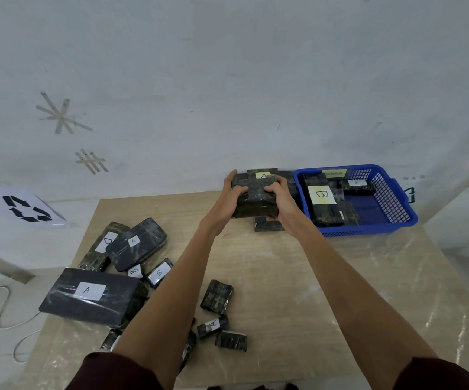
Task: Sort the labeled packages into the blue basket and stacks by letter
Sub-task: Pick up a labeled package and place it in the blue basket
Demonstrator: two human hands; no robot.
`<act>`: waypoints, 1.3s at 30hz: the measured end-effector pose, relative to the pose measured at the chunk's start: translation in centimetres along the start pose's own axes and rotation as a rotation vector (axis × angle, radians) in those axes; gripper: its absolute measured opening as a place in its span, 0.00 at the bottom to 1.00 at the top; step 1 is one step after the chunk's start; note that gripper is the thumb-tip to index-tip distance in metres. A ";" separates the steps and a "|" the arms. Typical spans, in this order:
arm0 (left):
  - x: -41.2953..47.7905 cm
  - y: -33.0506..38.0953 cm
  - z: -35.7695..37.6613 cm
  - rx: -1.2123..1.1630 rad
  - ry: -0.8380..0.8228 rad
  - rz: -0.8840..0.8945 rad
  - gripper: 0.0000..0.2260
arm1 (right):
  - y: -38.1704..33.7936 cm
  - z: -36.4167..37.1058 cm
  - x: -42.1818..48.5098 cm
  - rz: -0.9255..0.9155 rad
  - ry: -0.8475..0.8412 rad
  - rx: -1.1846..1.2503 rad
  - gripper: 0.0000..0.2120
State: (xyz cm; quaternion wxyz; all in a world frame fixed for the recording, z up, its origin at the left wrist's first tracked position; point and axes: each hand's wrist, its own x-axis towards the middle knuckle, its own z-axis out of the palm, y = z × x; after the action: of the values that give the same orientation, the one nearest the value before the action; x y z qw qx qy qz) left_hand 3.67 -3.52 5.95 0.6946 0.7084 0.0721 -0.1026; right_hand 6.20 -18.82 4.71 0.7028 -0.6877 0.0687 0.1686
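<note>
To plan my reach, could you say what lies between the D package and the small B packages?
The head view shows a rounded A-labelled package lying between them.

packages (pixel 255 204) – dark, glossy clear wrap, crinkled | labels (pixel 90 290) – matt white paper | basket (pixel 382 218) – blue plastic mesh | table (pixel 284 271) – pale wood-look under shiny film | wall (pixel 227 80) – matt, scuffed

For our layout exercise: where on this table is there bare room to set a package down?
Bare: the right half of the beige tabletop, in front of the blue plastic basket. Crowded: the left edge, around the large black wrapped package labelled A.
</note>
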 end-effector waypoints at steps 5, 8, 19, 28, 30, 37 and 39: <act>0.6 -0.1 -0.1 -0.067 0.076 -0.024 0.17 | -0.3 0.6 -0.1 -0.062 -0.006 -0.093 0.17; 0.6 0.0 -0.1 -0.047 0.089 0.004 0.13 | 0.0 0.7 -0.2 -0.088 0.007 -0.088 0.20; 0.6 0.2 0.2 -0.052 0.066 0.026 0.05 | 0.6 0.7 -0.1 -0.142 0.025 -0.016 0.22; 0.4 0.2 0.4 -0.066 0.064 0.080 0.14 | 0.2 0.2 0.0 -0.168 0.011 -0.005 0.21; 0.3 0.1 0.4 -0.078 0.060 0.096 0.14 | 0.0 0.3 -0.1 -0.152 0.013 0.008 0.22; -0.1 0.0 0.3 -0.106 0.061 0.120 0.10 | -0.5 0.5 -0.8 -0.128 -0.012 -0.056 0.27; -0.1 0.0 0.2 -0.085 0.067 0.161 0.11 | -0.6 0.3 -0.8 -0.103 -0.030 -0.047 0.24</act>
State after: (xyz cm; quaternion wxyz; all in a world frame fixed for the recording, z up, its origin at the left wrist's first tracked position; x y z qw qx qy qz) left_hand 3.52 -3.68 5.94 0.7274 0.6846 0.0426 -0.0196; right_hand 5.63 -18.65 5.52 0.6951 -0.7040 0.0190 0.1441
